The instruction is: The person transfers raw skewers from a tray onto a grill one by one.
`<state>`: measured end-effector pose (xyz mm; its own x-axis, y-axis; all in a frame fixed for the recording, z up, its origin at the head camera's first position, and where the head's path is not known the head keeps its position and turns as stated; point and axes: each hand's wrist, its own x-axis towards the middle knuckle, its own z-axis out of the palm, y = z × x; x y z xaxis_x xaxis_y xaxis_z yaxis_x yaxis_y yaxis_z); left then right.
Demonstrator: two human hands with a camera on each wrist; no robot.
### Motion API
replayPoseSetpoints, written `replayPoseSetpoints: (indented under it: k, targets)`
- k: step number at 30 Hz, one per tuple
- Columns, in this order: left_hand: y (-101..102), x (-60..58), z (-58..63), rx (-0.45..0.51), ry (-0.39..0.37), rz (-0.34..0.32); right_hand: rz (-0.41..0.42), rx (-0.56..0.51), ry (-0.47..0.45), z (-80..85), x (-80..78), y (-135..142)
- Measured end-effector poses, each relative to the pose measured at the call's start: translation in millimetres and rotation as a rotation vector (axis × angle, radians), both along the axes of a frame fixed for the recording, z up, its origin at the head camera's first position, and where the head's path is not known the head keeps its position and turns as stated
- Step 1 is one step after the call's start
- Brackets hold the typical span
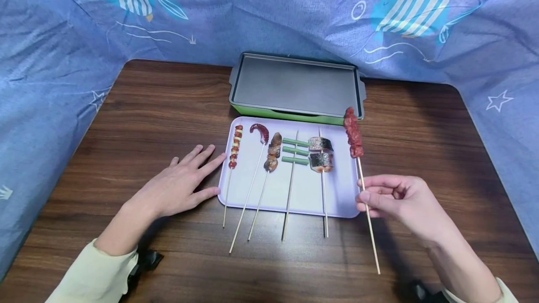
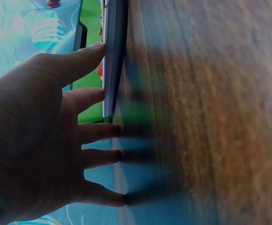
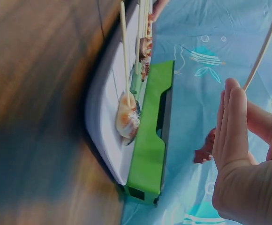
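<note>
In the head view my right hand (image 1: 400, 200) pinches the stick of a red meat skewer (image 1: 353, 132) between thumb and fingers, above the right edge of a white tray (image 1: 341, 200). My left hand (image 1: 181, 183) lies spread on the table, its thumb and index fingertips touching the tray's left rim. Across the tray lie a red-and-yellow skewer (image 1: 236, 146), a tentacle skewer (image 1: 261, 132), a brown meat skewer (image 1: 273, 152), a green vegetable skewer (image 1: 295, 151) and a fish skewer (image 1: 321, 160). The left wrist view shows the left fingers straight and apart.
Behind the tray stands a green grill box with a dark flat griddle plate (image 1: 296, 85) on top. The sticks overhang the tray's front edge onto the brown wooden table (image 1: 168, 106). A blue fish-patterned cloth (image 1: 286, 13) hangs behind the table.
</note>
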<state>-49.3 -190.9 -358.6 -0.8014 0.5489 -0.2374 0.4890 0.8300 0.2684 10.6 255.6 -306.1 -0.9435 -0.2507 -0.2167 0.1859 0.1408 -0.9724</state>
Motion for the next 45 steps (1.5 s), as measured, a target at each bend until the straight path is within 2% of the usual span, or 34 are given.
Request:
replayPoseSetpoints:
  k: [4, 9, 14, 19, 26, 30, 37, 45]
  targets:
    - [0, -0.1, 0.2, -0.002, 0.001, 0.002, -0.045, -0.019, 0.021, 8.2, -8.4, 1]
    - [0, 0.6, -0.1, -0.002, -0.002, 0.006, -0.075, -0.104, 0.009, 13.5, -26.3, 4]
    - [1, 1.2, 0.3, 0.007, -0.012, 0.013, -0.085, -0.194, -0.012, 15.0, -53.7, 8]
    - [1, 1.0, 0.8, 0.013, -0.020, 0.022, -0.100, -0.204, -0.076, 14.1, -82.8, 9]
    - [2, 1.4, -0.9, 0.018, -0.023, 0.021, -0.124, -0.152, -0.153, 13.7, -114.7, 10]
    - [2, 2.0, -1.0, 0.018, -0.028, 0.025, -0.162, -0.085, -0.181, 15.3, -128.0, 10]
    - [2, 2.6, -0.9, 0.017, -0.031, 0.030, -0.167, 0.010, -0.221, 16.9, -146.6, 8]
    - [1, 2.9, -2.2, 0.021, -0.031, 0.032, -0.170, 0.078, -0.228, 16.7, -159.0, 4]
